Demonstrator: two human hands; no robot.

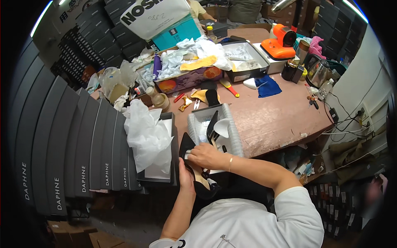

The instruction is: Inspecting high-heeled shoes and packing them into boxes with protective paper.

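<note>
A black shoe (187, 143) with a beige insole is held over the near edge of the table. Wrapped round its side is my left hand (187, 177), closed on it. My right hand (204, 156) is at the shoe's opening behind the toe, its fingers bent and pressed together; what they pinch is hidden, though something whitish shows beside the fingertips. Just beyond, a lined shoe box (234, 124) contains another black shoe (212, 126) and a white curved insert (221, 128).
To the left, white tissue paper (147, 134) lies over an open grey box, beside tall stacks of grey shoe boxes (74, 149). A carton (186, 80) overflows with paper wads. Farther back stand an orange machine (282, 43) and a kettle (317, 73). A blue cloth (269, 87) lies on the table.
</note>
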